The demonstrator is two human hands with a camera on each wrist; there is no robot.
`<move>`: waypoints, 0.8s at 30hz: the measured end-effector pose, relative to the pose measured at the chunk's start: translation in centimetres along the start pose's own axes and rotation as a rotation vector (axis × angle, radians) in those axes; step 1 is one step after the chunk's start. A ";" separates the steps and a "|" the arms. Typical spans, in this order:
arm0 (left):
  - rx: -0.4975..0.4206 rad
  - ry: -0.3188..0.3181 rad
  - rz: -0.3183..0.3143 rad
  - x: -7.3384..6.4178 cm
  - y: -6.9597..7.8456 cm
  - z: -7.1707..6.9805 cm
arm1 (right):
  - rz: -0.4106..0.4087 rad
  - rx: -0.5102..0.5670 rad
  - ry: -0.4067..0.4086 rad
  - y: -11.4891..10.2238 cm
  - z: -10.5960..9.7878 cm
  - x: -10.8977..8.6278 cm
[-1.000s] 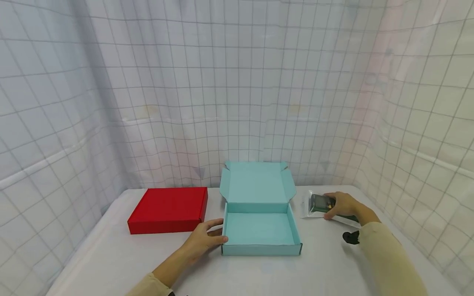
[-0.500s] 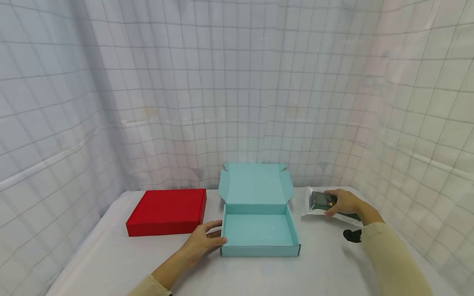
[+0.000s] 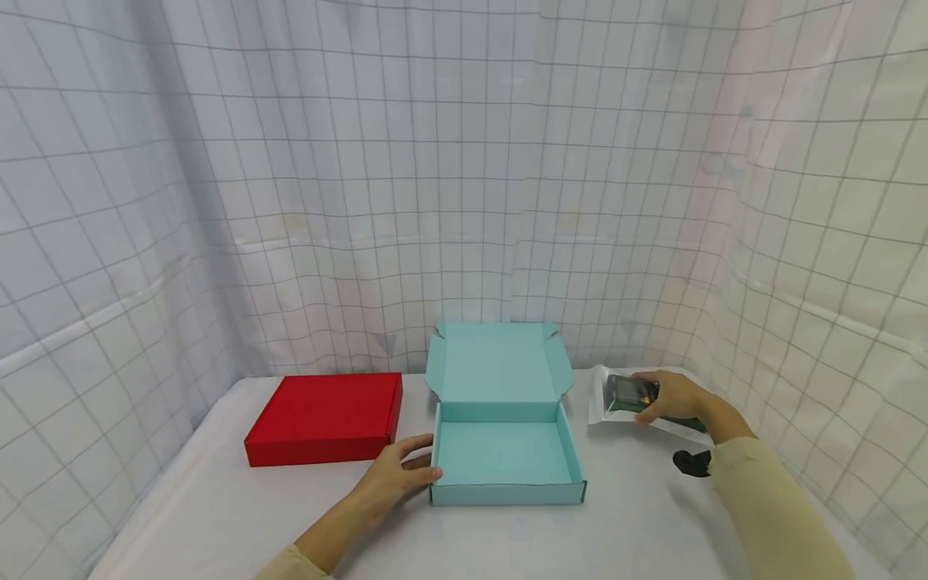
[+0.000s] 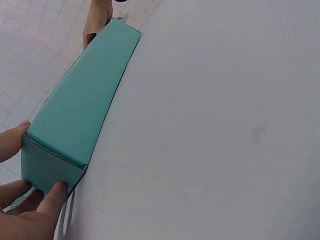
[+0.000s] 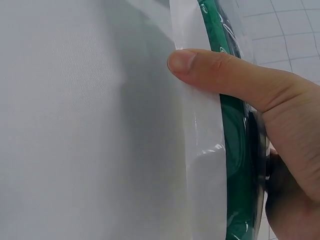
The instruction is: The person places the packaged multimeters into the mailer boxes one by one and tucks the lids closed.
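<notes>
An open turquoise cardboard box (image 3: pixel 507 451) stands on the white table, its lid (image 3: pixel 500 362) folded back. At its left wall is my left hand (image 3: pixel 395 475), thumb over the rim and fingers against the outside; the left wrist view shows these fingers (image 4: pixel 56 192) on the short side wall. My right hand (image 3: pixel 670 399) grips a flat clear plastic package (image 3: pixel 600 396) with a dark green item inside, to the right of the box. In the right wrist view my thumb (image 5: pixel 210 70) lies across the package's white edge and green side; the other fingers are mostly hidden.
A closed red cardboard box (image 3: pixel 326 411) lies left of the turquoise one. White curtains with a dark grid (image 3: pixel 478 201) hang behind and at both sides of the table. A black piece (image 3: pixel 692 463) shows by the right sleeve.
The package in my right hand has tilted slightly, its left end coming up a little. My left hand keeps its place on the turquoise box. The whole view has shifted slightly.
</notes>
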State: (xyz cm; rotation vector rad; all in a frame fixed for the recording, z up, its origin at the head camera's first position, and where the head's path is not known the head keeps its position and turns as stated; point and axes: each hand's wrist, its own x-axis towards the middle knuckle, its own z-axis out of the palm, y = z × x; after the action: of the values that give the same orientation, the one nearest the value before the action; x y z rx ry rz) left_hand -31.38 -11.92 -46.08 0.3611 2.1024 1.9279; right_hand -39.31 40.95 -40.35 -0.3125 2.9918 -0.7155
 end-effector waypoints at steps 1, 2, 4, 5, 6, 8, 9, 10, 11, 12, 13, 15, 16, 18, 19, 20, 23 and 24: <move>-0.001 0.001 -0.001 0.0 0.0 0.0 | -0.005 -0.003 0.001 0.0 0.0 0.0; -0.001 0.001 -0.002 0.0 0.0 0.0 | -0.007 -0.008 0.003 -0.1 -0.1 0.0; -0.002 0.009 -0.001 0.0 0.0 0.0 | -0.018 -0.023 0.012 -0.2 -0.4 0.0; -0.002 0.013 -0.001 0.0 0.0 0.0 | -0.028 -0.030 0.018 -0.4 -0.6 0.0; -0.004 0.014 0.000 0.1 0.0 0.0 | -0.036 -0.035 0.022 -0.5 -0.8 -0.1; -0.008 0.012 0.001 0.1 0.0 -0.1 | -0.049 -0.043 0.027 -0.9 -1.2 -0.2; -0.011 0.012 0.001 0.0 0.0 -0.1 | -0.059 -0.044 0.027 -1.2 -1.4 -0.2; -0.015 0.007 0.001 0.0 0.0 -0.1 | -0.068 -0.043 0.027 -1.4 -1.6 -0.3; -0.022 0.001 0.002 0.0 0.0 -0.1 | -0.074 -0.045 0.027 -1.6 -1.8 -0.4; -0.024 -0.004 0.004 0.0 0.0 -0.1 | -0.080 -0.046 0.029 -1.8 -1.9 -0.5; -0.026 -0.009 0.006 0.0 0.0 0.0 | -0.085 -0.052 0.031 -2.0 -2.1 -0.6; -0.028 -0.016 0.009 0.0 -0.1 0.1 | -0.094 -0.060 0.035 -2.3 -2.3 -0.8; -0.030 -0.020 0.011 -0.1 -0.1 0.1 | -0.097 -0.067 0.040 -2.5 -2.5 -0.9; -0.029 -0.019 0.013 -0.1 0.0 0.2 | -0.101 -0.075 0.049 -2.8 -2.7 -0.9; -0.030 -0.018 0.013 -0.2 0.0 0.2 | -0.105 -0.078 0.052 -3.0 -2.8 -0.9; -0.031 -0.016 0.013 -0.2 0.0 0.2 | -0.110 -0.079 0.056 -3.2 -2.9 -0.9; -0.032 -0.010 0.014 -0.2 0.0 0.2 | -0.129 -0.086 0.066 -3.9 -3.2 -0.7; -0.032 -0.008 0.014 -0.2 -0.1 0.2 | -0.140 -0.089 0.069 -4.1 -3.3 -0.6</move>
State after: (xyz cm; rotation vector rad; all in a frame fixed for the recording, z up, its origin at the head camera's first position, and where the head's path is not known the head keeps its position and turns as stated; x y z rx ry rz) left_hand -31.09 -11.84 -46.16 0.3778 2.0664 1.9626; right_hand -38.31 38.92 -35.56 -0.5160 3.0978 -0.6162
